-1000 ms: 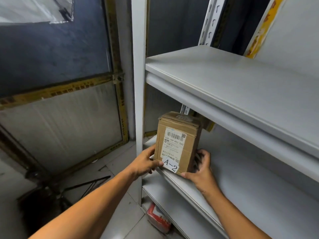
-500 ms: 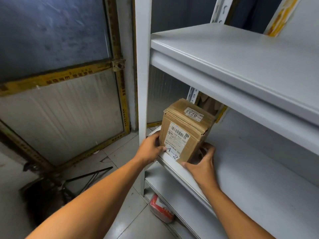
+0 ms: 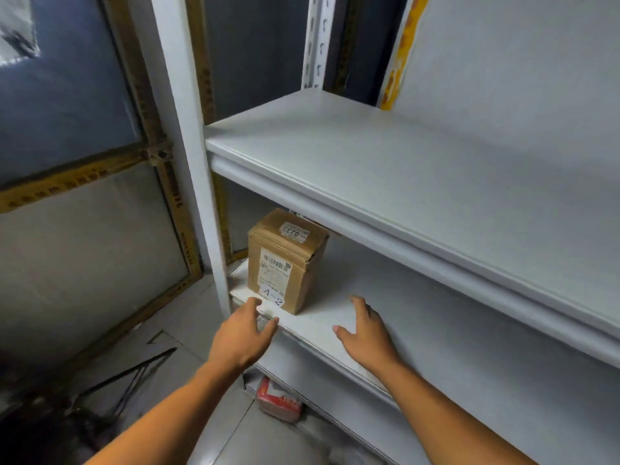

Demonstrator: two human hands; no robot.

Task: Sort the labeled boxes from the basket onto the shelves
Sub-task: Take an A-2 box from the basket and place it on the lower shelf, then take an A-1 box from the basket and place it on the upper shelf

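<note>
Now the cardboard box [image 3: 285, 260] stands upright at the front left corner of the middle shelf [image 3: 436, 337], its A-2 label facing out. Both hands are empty with fingers loosely spread: left hand [image 3: 243, 335] at the shelf's front edge, right hand [image 3: 365, 333] over the shelf beside the box. It looks stiff and light; gripping its two side faces would suit.

Dim, soft, wide-angle edge warping
</note>
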